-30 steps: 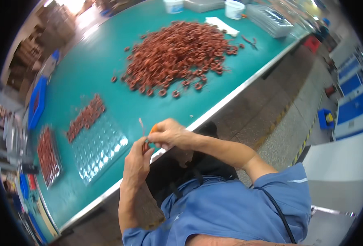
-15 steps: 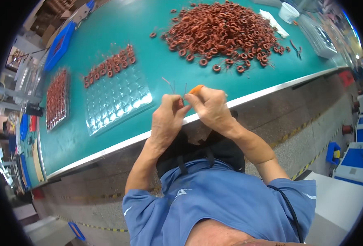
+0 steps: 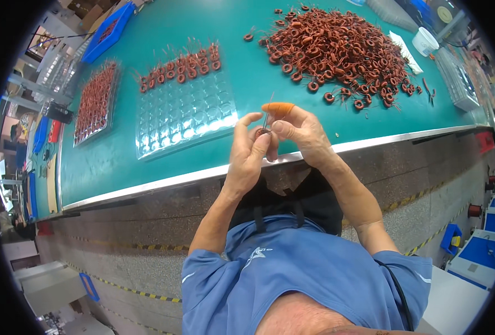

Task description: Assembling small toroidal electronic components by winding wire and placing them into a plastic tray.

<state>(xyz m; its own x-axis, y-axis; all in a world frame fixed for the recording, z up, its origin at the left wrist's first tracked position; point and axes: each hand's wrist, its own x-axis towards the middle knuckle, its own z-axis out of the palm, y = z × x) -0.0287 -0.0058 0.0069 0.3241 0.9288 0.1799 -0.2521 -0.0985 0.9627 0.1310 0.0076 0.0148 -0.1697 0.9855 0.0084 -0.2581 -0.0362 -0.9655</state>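
Above the bench's front edge, my left hand [image 3: 246, 153] pinches a small ring coil [image 3: 262, 133] wound with copper-coloured wire, its thumb over the coil. Thin wire leads [image 3: 267, 116] rise from the coil. My right hand [image 3: 303, 133] is closed at these leads, thumb and index finger beside them; an orange finger cover [image 3: 278, 108] sits on its index finger. The fingers partly hide the coil. Left of my hands lies a clear plastic tray [image 3: 186, 114] with round pockets, its far rows filled with coils [image 3: 181, 71], leads upward.
A large heap of loose coils [image 3: 337, 50] covers the far right of the green bench [image 3: 147, 178]. Another full coil tray [image 3: 95, 103] stands at the left, near a blue bin [image 3: 109, 32]. Pliers [image 3: 428, 91], a white cup [image 3: 424, 41] and stacked clear trays [image 3: 458, 81] are at right.
Both hands have moved slightly right in the picture, and the coil is turned more into view. The right fingers have shifted around the leads. The whole view has also moved.
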